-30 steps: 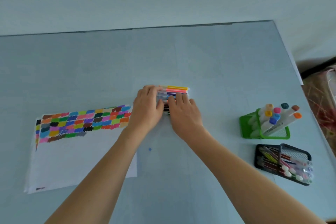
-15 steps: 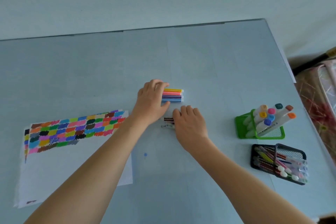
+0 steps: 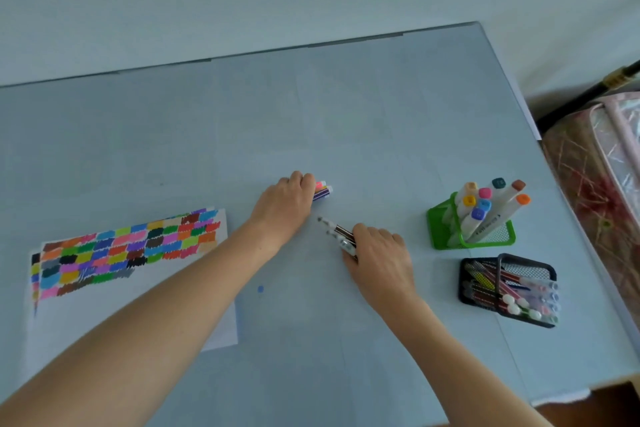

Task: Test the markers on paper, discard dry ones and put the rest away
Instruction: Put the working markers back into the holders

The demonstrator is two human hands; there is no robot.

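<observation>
My left hand [image 3: 284, 206] grips a bundle of thin coloured markers [image 3: 322, 191] at the table's middle; only their white-tipped ends stick out to the right of my fingers. My right hand [image 3: 379, 258] grips a smaller bunch of dark markers [image 3: 337, 230], whose ends point up and left. The two bundles lie apart on the table. The test paper [image 3: 121, 274] lies at the left, its upper part filled with rows of colour swatches.
A green mesh holder [image 3: 440, 229] with several thick white markers stands at the right. In front of it a black mesh basket [image 3: 465, 282] holds several thin pens. A patterned bag [image 3: 595, 184] sits beyond the table's right edge. A small blue dot [image 3: 260, 289] marks the tabletop.
The hands, together on one marker pile a second ago, have drawn apart. The left has closed round the coloured bundle; the right has pulled the dark markers down and right.
</observation>
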